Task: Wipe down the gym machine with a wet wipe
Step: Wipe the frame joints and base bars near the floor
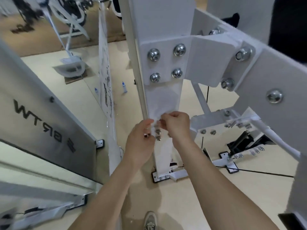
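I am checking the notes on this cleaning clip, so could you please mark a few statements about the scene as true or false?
1. The left hand and right hand both pinch the wet wipe in front of the white upright post. True.
2. The bracket plate above the hands carries six bolts. False: it carries four bolts.
3. A small blue-capped bottle stands on the floor left of the post. True.
4. The left hand rests on the lettered metal panel. False: it is at the wipe, apart from the panel.
5. A shoe shows at the bottom edge. True.
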Demonstrator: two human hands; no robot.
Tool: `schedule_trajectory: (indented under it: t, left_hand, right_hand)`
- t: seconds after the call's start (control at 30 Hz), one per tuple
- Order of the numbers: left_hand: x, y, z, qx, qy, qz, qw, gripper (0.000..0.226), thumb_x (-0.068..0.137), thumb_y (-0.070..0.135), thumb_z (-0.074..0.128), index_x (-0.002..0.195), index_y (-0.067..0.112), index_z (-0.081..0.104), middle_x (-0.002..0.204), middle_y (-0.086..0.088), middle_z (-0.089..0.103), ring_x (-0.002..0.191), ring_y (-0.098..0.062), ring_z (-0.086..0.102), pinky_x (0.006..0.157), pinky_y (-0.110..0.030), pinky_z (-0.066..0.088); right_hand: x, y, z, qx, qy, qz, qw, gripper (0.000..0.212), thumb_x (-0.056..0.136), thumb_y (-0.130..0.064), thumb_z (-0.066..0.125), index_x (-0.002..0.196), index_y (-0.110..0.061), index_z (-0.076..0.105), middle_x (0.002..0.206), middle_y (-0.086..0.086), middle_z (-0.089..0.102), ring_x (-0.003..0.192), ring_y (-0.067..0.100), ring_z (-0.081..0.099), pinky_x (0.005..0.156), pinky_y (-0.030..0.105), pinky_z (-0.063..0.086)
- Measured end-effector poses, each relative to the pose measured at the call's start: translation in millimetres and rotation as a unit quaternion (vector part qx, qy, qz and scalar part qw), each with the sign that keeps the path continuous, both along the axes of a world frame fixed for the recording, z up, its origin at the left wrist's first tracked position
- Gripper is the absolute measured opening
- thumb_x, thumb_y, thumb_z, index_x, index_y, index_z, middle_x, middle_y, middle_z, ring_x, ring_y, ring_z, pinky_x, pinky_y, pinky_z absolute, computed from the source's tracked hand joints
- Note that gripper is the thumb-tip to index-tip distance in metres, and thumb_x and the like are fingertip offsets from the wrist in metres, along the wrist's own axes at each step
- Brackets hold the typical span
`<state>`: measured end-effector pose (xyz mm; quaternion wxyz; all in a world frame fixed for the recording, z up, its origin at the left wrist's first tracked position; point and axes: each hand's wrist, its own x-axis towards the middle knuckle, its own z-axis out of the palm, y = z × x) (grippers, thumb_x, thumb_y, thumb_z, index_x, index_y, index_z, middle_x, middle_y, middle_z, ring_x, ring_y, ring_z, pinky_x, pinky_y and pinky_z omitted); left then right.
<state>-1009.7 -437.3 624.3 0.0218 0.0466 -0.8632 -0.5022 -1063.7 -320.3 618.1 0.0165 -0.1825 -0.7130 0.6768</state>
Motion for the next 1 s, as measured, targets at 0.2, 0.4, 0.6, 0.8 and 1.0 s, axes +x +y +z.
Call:
schedule_trajectory:
  t: [0.2,0.4,0.6,0.8,1.0]
  left_hand:
    - [8,4,22,0.039,0.036,0.012,0.999,0.051,0.085,-0.006,0.047,0.119,0.030,0.057,0.112,0.008,0.059,0.096,-0.009,0.058,0.072,-0.006,0.042]
    - [9,6,-16,-0.084,0.061,-0.048,0.994,0.051,0.090,-0.002,0.045,0.131,0.026,0.051,0.115,0.012,0.051,0.104,-0.011,0.054,0.088,-0.020,0.042]
    - [0,0,-94,-0.012,0.140,-0.051,0.989,0.034,0.092,0.009,0.054,0.119,0.028,0.063,0.110,0.011,0.058,0.095,0.001,0.057,0.079,-0.029,0.053]
    - [-27,-2,-172,-0.192,0.310,-0.076,0.928,0.029,0.092,0.041,0.049,0.096,0.021,0.068,0.085,0.009,0.067,0.072,-0.013,0.062,0.063,-0.033,0.053]
    - [-62,4,-223,-0.136,0.383,0.008,0.914,0.020,0.085,0.032,0.054,0.071,0.018,0.056,0.065,0.006,0.052,0.058,-0.021,0.050,0.053,-0.038,0.044]
  right_hand:
    - [12,-10,26,0.059,0.112,0.052,0.991,0.023,0.084,-0.013,0.065,0.064,-0.022,0.059,0.061,-0.008,0.061,0.064,0.013,0.058,0.065,0.030,0.046]
    - [21,2,-29,0.232,0.076,0.042,0.969,0.015,0.088,-0.013,0.058,0.074,-0.018,0.054,0.068,-0.007,0.059,0.070,0.019,0.058,0.059,0.028,0.033]
    - [27,9,-90,0.378,0.245,0.041,0.892,0.027,0.077,-0.035,0.045,0.061,-0.034,0.023,0.060,-0.014,0.033,0.065,0.016,0.040,0.054,0.031,0.030]
    - [9,9,-172,0.476,0.369,0.006,0.798,0.007,0.074,-0.011,0.055,0.069,-0.011,0.051,0.074,0.003,0.053,0.065,0.022,0.045,0.052,0.029,0.031]
    - [-12,9,-223,0.460,0.516,-0.030,0.722,0.017,0.079,-0.004,0.047,0.078,-0.001,0.064,0.078,0.015,0.057,0.066,0.032,0.048,0.054,0.043,0.042]
